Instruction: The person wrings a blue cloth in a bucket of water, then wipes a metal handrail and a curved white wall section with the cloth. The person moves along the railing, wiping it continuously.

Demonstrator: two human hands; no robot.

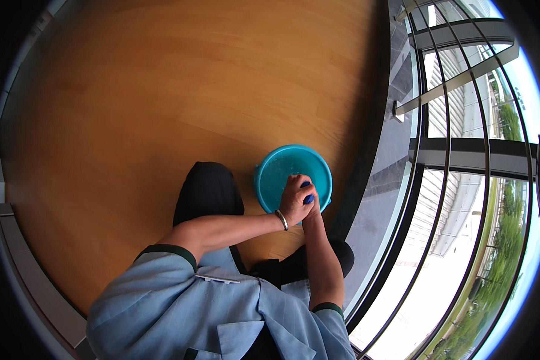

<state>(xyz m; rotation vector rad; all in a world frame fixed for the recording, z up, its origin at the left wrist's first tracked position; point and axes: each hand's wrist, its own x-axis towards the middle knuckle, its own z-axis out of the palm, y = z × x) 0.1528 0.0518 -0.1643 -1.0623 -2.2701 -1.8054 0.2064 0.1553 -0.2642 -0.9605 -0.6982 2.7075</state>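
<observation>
A round teal bucket stands on the wooden floor in front of my knees, with what looks like water inside. Over its near right part, my left hand is closed around a dark blue cloth-like bundle. My right hand presses close against the left and is closed on the same bundle. Most of the bundle is hidden by my fingers, so its full shape does not show. A metal bangle circles my left wrist.
Wooden floor stretches ahead and to the left. On the right, a dark border and grey stone strip run beside a metal railing and large windows. My bent knee is just left of the bucket.
</observation>
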